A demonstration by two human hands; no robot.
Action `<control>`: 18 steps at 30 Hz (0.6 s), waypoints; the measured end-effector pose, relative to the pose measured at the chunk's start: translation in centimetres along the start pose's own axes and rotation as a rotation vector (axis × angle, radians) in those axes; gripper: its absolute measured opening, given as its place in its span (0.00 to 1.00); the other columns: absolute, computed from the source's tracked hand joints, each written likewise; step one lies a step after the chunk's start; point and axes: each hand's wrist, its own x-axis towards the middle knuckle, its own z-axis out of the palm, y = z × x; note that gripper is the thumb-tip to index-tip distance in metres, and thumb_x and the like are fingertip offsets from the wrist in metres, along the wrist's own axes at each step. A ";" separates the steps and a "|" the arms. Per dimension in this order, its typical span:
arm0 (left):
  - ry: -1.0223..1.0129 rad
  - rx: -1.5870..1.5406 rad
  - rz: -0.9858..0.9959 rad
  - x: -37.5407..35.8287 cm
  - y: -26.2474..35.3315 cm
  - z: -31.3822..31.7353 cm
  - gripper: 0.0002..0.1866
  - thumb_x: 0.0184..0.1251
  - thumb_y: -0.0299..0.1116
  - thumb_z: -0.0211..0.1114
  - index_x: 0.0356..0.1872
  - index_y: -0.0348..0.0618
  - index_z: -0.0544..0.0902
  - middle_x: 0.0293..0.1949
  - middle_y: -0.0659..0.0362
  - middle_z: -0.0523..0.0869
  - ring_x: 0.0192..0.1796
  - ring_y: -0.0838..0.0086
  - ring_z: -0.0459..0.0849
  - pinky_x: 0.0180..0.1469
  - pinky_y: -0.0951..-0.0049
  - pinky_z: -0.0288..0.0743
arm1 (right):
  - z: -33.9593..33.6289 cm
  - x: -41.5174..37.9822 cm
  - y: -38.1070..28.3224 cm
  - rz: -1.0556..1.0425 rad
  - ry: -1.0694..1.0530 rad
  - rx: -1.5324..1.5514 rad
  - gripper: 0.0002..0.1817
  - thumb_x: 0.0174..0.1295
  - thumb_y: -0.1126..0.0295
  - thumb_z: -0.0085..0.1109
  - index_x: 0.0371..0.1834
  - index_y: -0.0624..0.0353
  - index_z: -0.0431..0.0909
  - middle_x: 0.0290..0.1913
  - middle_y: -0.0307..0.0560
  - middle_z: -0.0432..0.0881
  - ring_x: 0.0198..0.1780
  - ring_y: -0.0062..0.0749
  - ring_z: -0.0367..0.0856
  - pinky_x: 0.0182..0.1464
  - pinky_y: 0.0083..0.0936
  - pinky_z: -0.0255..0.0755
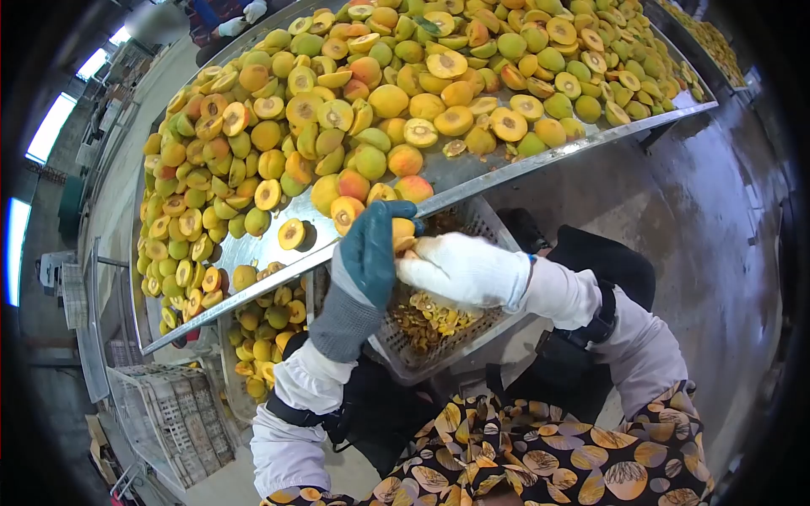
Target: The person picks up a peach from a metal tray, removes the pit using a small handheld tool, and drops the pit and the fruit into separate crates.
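Observation:
My left hand (369, 266), in a teal and grey glove, is wrapped round a yellow-orange peach half (403, 232) at the metal table's front edge (472, 181). Against the same fruit presses my right hand (460, 268) in a white glove, its fingers closed; whatever they pinch is hidden. Many whole and halved peaches (390, 101) are heaped on the table just beyond. Beneath my hands a grey plastic crate (498, 221) holds pits and fruit scraps (430, 325).
Below the table's left part, another crate holds peach halves (270, 320). Stacked pale crates (173, 413) stand at the lower left. Another person's gloved hand (232, 27) shows beyond the table at the top left. A second fruit table (713, 46) is at the upper right.

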 end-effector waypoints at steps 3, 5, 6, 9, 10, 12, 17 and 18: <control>-0.020 0.354 0.053 -1.6 -0.3 -5.1 0.22 0.85 0.42 0.45 0.48 0.34 0.83 0.42 0.52 0.87 0.45 0.71 0.84 0.54 0.73 0.76 | 1.4 0.6 1.3 -0.228 0.265 -0.267 0.27 0.69 0.44 0.54 0.36 0.63 0.79 0.21 0.57 0.82 0.25 0.54 0.84 0.27 0.45 0.78; -0.002 0.553 -0.184 -3.9 0.6 -9.6 0.16 0.81 0.37 0.51 0.50 0.36 0.83 0.42 0.49 0.86 0.43 0.63 0.85 0.50 0.70 0.77 | 1.8 0.3 1.0 -0.162 0.208 -0.326 0.26 0.69 0.44 0.56 0.35 0.62 0.79 0.21 0.56 0.82 0.25 0.54 0.85 0.27 0.45 0.78; -0.056 0.981 0.053 -5.0 -0.2 -12.7 0.14 0.78 0.38 0.54 0.47 0.38 0.83 0.38 0.46 0.85 0.42 0.57 0.86 0.47 0.65 0.78 | 2.5 0.3 1.5 -0.138 0.163 -0.310 0.26 0.68 0.45 0.57 0.37 0.61 0.79 0.21 0.54 0.82 0.25 0.52 0.85 0.26 0.46 0.77; 0.232 1.198 -0.393 -7.2 -1.2 -16.3 0.22 0.74 0.51 0.58 0.46 0.38 0.85 0.40 0.40 0.86 0.46 0.51 0.87 0.51 0.57 0.78 | 4.7 0.9 4.0 0.100 -0.009 -0.495 0.26 0.66 0.43 0.58 0.41 0.60 0.78 0.22 0.54 0.84 0.26 0.52 0.86 0.28 0.42 0.79; 0.280 1.356 -0.452 -6.2 -0.1 -16.0 0.24 0.73 0.52 0.58 0.47 0.38 0.85 0.42 0.39 0.86 0.47 0.51 0.87 0.52 0.56 0.78 | 4.7 1.0 4.1 0.157 -0.113 -0.412 0.29 0.67 0.42 0.55 0.48 0.61 0.79 0.28 0.56 0.86 0.29 0.51 0.88 0.33 0.46 0.80; 0.411 1.442 -0.355 -3.8 -0.8 -16.2 0.27 0.71 0.56 0.60 0.49 0.38 0.85 0.45 0.39 0.87 0.50 0.50 0.87 0.55 0.55 0.78 | 4.7 1.1 3.2 0.133 -0.074 -0.275 0.30 0.66 0.41 0.56 0.50 0.60 0.80 0.32 0.60 0.87 0.32 0.51 0.89 0.34 0.45 0.80; 0.178 1.271 -0.278 4.6 -6.7 -15.7 0.29 0.65 0.56 0.66 0.49 0.37 0.84 0.48 0.42 0.87 0.51 0.49 0.86 0.56 0.54 0.78 | 2.8 1.9 1.1 0.351 -0.224 0.266 0.28 0.67 0.44 0.56 0.49 0.61 0.79 0.26 0.49 0.83 0.28 0.33 0.85 0.33 0.31 0.80; 0.177 1.208 -0.284 4.9 -5.2 -14.6 0.28 0.64 0.53 0.68 0.51 0.35 0.82 0.46 0.42 0.88 0.51 0.54 0.87 0.53 0.57 0.80 | 1.9 1.6 -0.6 0.432 -0.208 0.474 0.25 0.69 0.47 0.54 0.47 0.63 0.78 0.20 0.42 0.77 0.20 0.24 0.77 0.25 0.23 0.73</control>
